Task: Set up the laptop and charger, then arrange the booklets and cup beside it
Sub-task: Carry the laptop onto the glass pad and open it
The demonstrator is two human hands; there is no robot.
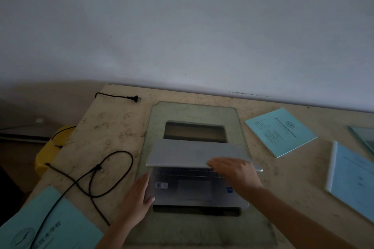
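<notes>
A silver laptop (pixel 188 153) lies on a greenish glass pane (pixel 194 113) in the middle of the table, its lid raised partway so the keyboard and touchpad show. My right hand (pixel 232 170) grips the lid's front edge near its right end. My left hand (pixel 139 194) rests flat against the base's left side, thumb on the corner. A black charger cable (pixel 113 168) loops on the table left of the laptop, its plug (pixel 134 98) lying at the far left. Light blue booklets lie far right (pixel 281 131), near right (pixel 352 180) and near left (pixel 50 222). No cup is in view.
A pale wall rises right behind the table's far edge. A yellow object (pixel 48 147) stands beside the table's left edge, with the cable running past it. Another glass pane's corner (pixel 364 137) shows at the far right. The table surface (pixel 105 127) is stained beige.
</notes>
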